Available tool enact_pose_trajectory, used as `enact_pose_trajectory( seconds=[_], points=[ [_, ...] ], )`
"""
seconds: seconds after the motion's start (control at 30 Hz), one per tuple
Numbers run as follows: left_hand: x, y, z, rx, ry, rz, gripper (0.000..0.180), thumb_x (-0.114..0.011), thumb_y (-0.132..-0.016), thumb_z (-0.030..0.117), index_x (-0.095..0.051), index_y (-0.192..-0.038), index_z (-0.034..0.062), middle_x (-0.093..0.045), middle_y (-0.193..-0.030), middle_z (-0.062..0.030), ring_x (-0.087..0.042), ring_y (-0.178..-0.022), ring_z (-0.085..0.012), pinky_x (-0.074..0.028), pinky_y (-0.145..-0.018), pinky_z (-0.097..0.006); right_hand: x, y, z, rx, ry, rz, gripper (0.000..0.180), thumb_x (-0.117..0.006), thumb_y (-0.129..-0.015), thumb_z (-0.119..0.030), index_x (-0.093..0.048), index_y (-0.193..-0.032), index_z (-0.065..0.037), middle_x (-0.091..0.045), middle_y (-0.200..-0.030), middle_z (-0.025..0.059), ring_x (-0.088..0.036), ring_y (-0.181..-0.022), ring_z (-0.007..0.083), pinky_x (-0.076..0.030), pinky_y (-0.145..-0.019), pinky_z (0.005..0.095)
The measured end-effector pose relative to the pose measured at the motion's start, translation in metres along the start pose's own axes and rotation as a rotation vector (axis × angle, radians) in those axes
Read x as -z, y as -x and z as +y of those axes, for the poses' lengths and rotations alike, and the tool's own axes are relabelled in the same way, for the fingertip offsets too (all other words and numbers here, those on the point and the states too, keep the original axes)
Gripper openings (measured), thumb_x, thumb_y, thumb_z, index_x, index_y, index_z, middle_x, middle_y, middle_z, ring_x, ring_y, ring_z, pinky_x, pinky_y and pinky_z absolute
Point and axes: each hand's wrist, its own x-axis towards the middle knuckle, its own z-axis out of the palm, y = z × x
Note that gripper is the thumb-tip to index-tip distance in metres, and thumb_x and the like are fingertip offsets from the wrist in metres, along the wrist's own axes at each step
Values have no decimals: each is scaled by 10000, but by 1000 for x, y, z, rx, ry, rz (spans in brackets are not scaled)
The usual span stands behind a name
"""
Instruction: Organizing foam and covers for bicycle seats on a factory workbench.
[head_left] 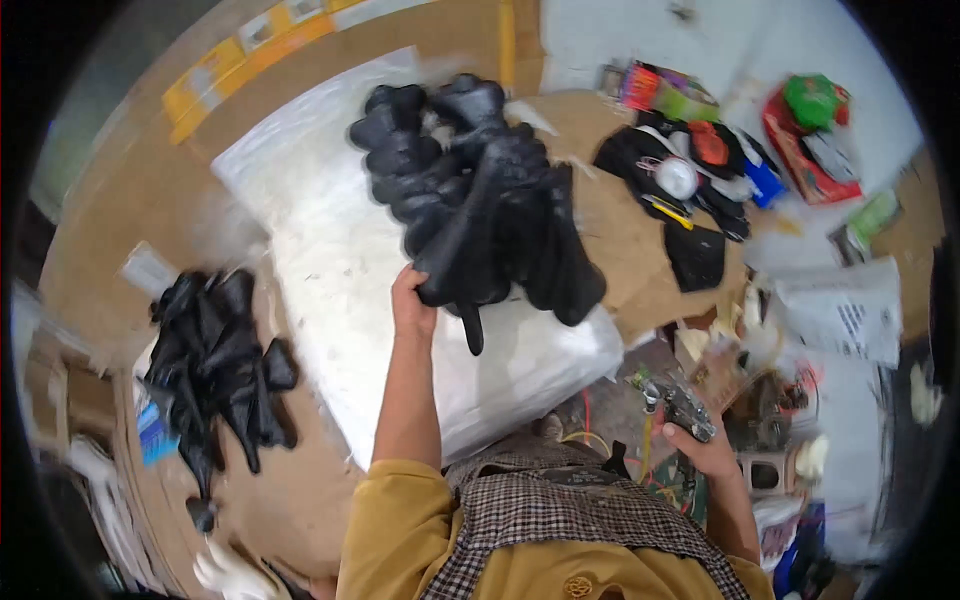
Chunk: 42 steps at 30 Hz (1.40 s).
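Note:
A bulky, shiny black piece with many rounded lobes [490, 200] lies on a white wrapped block. My left hand [412, 305] is closed on its near left end, fingers partly hidden beneath it. A narrow black tip sticks out toward me beside that hand. At the right, low beside the block, my right hand [708, 448] grips a small metal tool [682, 408] with a silvery body; its exact kind is not clear.
The white block [300, 230] rests on brown cardboard. A second crumpled black piece [220, 360] lies left, above a white glove-like shape [228, 572]. Far right are dark cloth pieces with a white roll [676, 178], a yellow cutter [668, 210] and a white bag [840, 310].

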Motion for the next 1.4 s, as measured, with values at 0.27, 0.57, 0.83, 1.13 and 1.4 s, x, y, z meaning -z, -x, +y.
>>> enact_pose_trajectory(
  seconds=[0.27, 0.57, 0.83, 1.13, 1.4],
  points=[
    [94, 92, 160, -745, -4, 408, 311, -575, -770, 223, -559, -999, 13, -559, -962, -67, -527, -893, -191, -393, -814, -295, 23, -61, 9, 101, 32, -371, 391, -645, -789, -85, -479, -1133, 0, -577, -868, 38, -559, -792, 117, -481, -715, 268],
    [203, 214, 102, -526, 128, 935, 389, -541, -845, 306, -464, -1114, 36, -501, -1089, -50, -535, -849, -203, -445, -696, -292, 30, -80, 4, 86, -7, -433, 461, -613, -817, -70, -435, -1235, 12, -574, -895, 42, -548, -802, 101, -462, -736, 251],
    [188, 141, 23, -95, 15, 794, 308, -505, -863, 215, -463, -1132, 71, -531, -1005, -51, -555, -773, -222, -454, -643, -327, 32, -63, -36, 163, -7, -246, 469, -649, -791, -101, -453, -1200, 21, -576, -843, 48, -557, -740, 107, -472, -670, 258],
    [98, -3, -2, 128, -336, 452, 370, -505, -834, 198, -480, -1188, 93, -571, -1025, -65, -562, -789, -230, -459, -673, -319, 31, -20, -16, 156, 155, -141, 543, -677, -760, -105, -431, -1220, 47, -579, -872, 44, -547, -777, 101, -456, -731, 250],
    [37, -81, -69, -41, -722, 131, 456, -467, -761, -23, -469, -1215, 10, -521, -1168, -83, -475, -1080, -208, -362, -892, -267, 66, 24, -17, -28, 202, 104, 445, -673, -778, -128, -475, -1147, 22, -581, -775, 20, -546, -674, 86, -452, -602, 233]
  ],
)
